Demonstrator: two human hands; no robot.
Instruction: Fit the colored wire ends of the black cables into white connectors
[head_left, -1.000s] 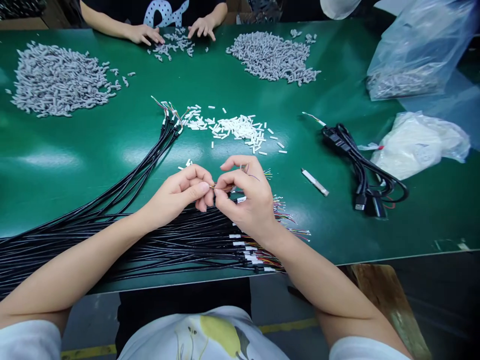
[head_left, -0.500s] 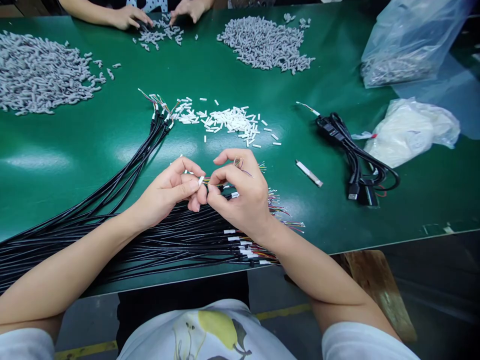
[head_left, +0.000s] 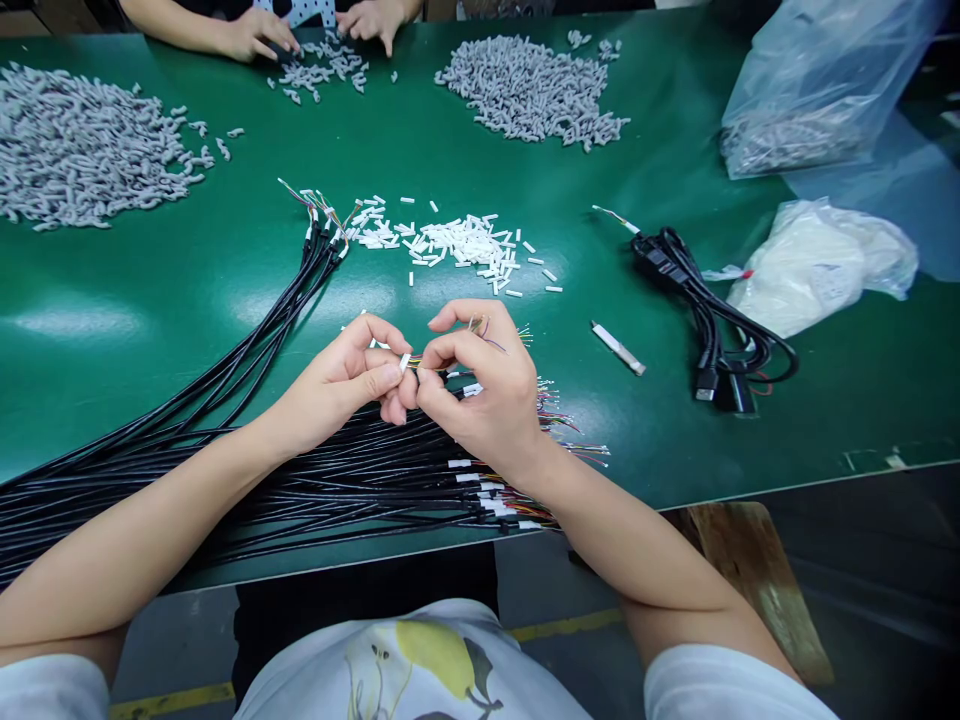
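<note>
My left hand (head_left: 349, 375) pinches a small white sleeve (head_left: 405, 362) between thumb and index finger. Thin coloured wires run from the sleeve to my right hand (head_left: 484, 385), whose thumb and index finger are closed on them. Loose wire ends curl above my right hand's fingers. Below both hands lie many black cables (head_left: 360, 480) with white sleeves and coloured wire ends at their right. Another bundle of black cables (head_left: 281, 315) reaches up to the left of a scattered pile of white sleeves (head_left: 465, 240).
Grey parts lie in piles at the left (head_left: 82, 150) and back (head_left: 529, 90). A person's hands (head_left: 259, 35) touch a smaller grey pile. To the right are a cutter (head_left: 618, 348), a coiled black cable (head_left: 686, 285) and plastic bags (head_left: 821, 265).
The other person's right-side hand has shifted slightly left, its fingers now spread differently. My hands keep nearly the same pose on the sleeve and wires.
</note>
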